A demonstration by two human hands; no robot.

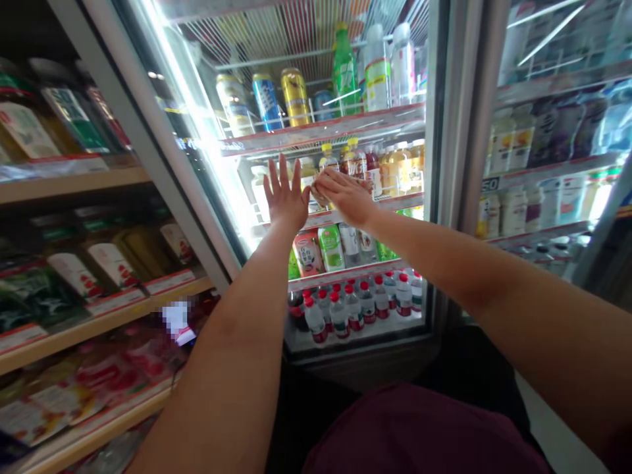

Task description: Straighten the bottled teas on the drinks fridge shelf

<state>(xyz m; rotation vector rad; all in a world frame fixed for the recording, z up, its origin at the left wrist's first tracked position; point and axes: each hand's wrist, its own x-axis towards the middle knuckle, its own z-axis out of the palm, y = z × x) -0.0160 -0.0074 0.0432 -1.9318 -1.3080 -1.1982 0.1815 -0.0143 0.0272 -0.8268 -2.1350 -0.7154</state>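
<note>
Both my arms reach into an open drinks fridge. My left hand (285, 191) is raised with its fingers spread, holding nothing, in front of the bottles on the second shelf (395, 201). My right hand (344, 192) is beside it, fingers curled round a pale bottle with a yellow cap (326, 158) on that shelf. Red-labelled bottles (356, 161) stand just behind my right hand.
Cans (266, 99) and a green bottle (344, 69) stand on the top shelf. Red-capped water bottles (365, 303) fill the bottom shelf. The open glass door (162, 131) stands to the left, over snack shelves (89, 309). A second fridge (543, 151) is at the right.
</note>
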